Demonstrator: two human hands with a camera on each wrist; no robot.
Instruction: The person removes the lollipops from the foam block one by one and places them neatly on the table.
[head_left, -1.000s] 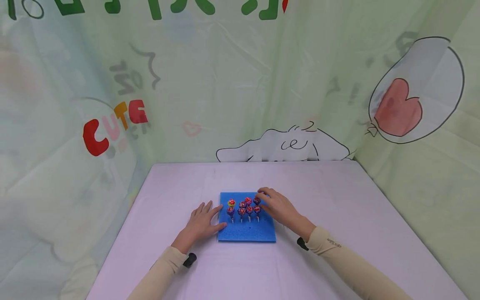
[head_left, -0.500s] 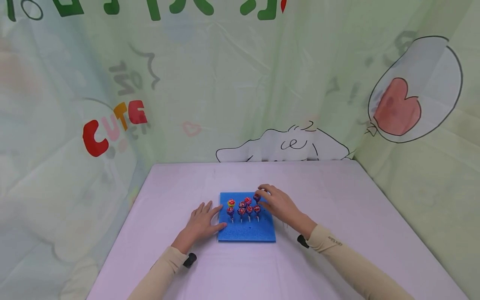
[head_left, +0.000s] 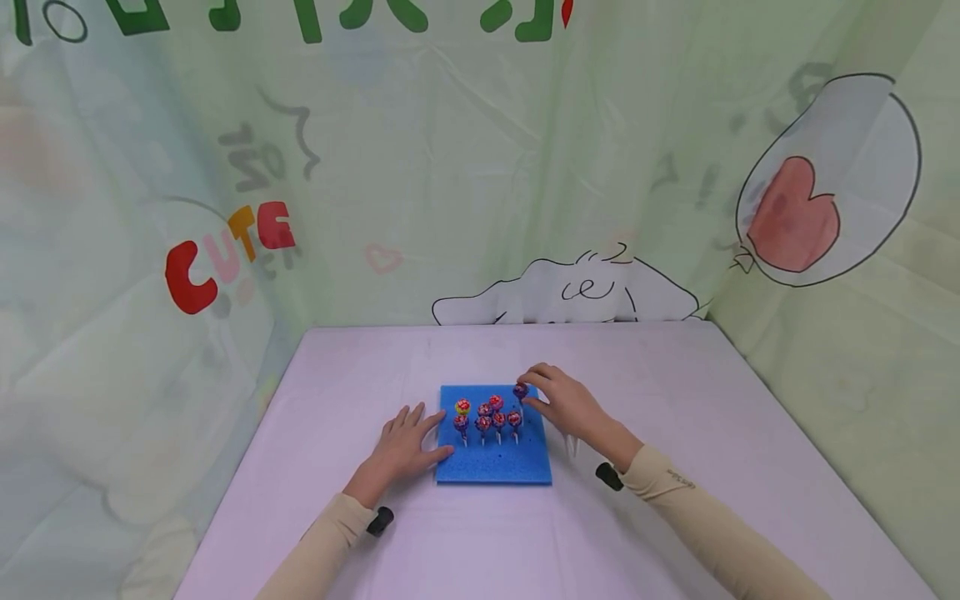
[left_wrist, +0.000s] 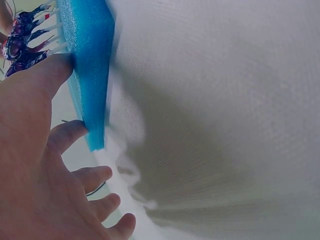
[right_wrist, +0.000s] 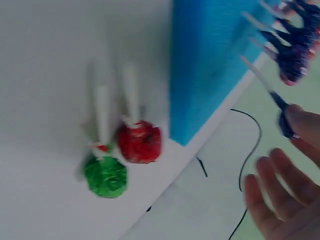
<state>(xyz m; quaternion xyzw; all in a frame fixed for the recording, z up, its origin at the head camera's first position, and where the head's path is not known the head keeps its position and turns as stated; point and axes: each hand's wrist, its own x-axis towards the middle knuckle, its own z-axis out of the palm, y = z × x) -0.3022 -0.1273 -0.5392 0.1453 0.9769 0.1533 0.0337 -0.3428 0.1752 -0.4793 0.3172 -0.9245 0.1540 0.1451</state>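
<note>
A blue foam board (head_left: 495, 467) lies on the table with several wrapped lollipops (head_left: 483, 422) standing in it on white sticks. My left hand (head_left: 403, 446) is spread at the board's left side; in the left wrist view its thumb (left_wrist: 62, 67) and index fingertip touch the foam edge. Over the board's back right part, my right hand (head_left: 566, 404) pinches a dark purple lollipop (head_left: 521, 390) by its head between thumb and fingers. In the right wrist view this lollipop's white stick (right_wrist: 255, 72) shows down to its end, and the other fingers are spread apart.
A green lollipop (right_wrist: 106, 176) and a red lollipop (right_wrist: 140, 142) lie on the table (right_wrist: 45, 125) to the right of the board. From the head view, my right hand and wrist mostly hide them, leaving white sticks (head_left: 572, 447) showing. Printed curtains (head_left: 480, 167) enclose the table's back and sides.
My right hand has taken hold of the back right lollipop, raised it from its place in the foam and shifted slightly right. My left hand has stayed still.
</note>
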